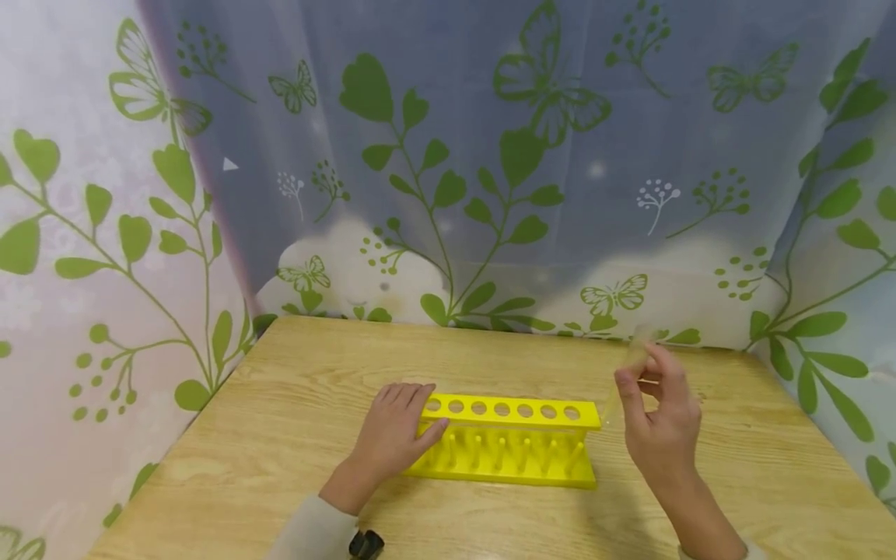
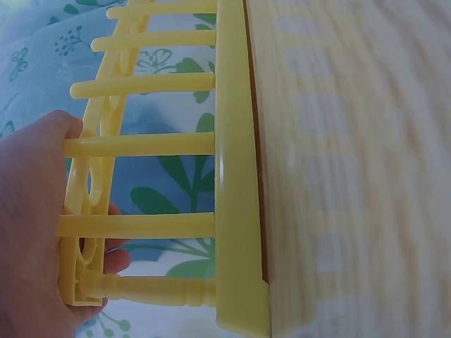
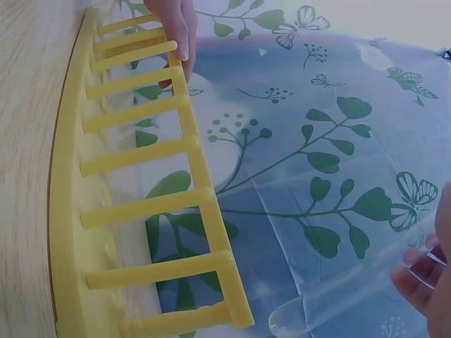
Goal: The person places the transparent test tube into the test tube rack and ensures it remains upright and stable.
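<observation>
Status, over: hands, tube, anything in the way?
Left hand grips yellow rack by left end. Right hand pinches clear tube beyond rack's right end. Left hand partly covers leftmost holes.

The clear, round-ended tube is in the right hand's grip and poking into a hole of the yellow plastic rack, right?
Not quite: the clear, round-ended tube isn't poking into the yellow plastic rack. The right wrist view shows it outside the rack, apart from the holes. It is in the right hand's grip, as you said.

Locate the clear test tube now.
In the right wrist view, the clear test tube is at lower right; in the head view, the right hand pinches it just off the right end of the yellow rack.
</observation>
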The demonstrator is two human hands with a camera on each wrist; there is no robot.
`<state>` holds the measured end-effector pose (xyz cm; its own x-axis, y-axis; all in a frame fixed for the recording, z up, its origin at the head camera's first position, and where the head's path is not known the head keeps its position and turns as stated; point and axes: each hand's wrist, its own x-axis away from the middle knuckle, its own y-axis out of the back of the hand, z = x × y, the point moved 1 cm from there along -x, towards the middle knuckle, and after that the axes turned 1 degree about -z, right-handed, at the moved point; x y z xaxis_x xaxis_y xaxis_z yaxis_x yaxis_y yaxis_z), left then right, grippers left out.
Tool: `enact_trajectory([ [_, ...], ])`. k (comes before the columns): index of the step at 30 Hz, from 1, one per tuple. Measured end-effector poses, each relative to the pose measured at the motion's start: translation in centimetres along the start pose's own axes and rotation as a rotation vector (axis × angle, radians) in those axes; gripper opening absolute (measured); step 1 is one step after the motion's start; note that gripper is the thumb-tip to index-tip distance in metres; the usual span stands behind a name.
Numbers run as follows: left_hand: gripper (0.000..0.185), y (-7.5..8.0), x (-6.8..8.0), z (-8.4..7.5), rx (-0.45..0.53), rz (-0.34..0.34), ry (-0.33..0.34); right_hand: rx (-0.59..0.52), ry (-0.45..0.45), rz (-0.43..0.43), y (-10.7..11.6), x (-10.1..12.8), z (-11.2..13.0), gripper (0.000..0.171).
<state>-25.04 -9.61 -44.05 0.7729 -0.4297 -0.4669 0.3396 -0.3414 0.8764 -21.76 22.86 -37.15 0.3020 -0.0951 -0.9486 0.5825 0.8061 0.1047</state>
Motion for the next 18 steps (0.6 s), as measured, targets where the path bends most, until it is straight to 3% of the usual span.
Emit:
enact_trajectory([
  [8,0.055,-0.18,0.04,-0.03,0.003,-0.034,-0.015,-0.037,0.009,0.003,-0.07,0.10,0.21,0.045],
  [18,0.054,-0.08,-0.10,-0.24,-0.058,0.013,0.007,-0.070,0.008,0.023,-0.05,0.01,0.45,0.044],
])
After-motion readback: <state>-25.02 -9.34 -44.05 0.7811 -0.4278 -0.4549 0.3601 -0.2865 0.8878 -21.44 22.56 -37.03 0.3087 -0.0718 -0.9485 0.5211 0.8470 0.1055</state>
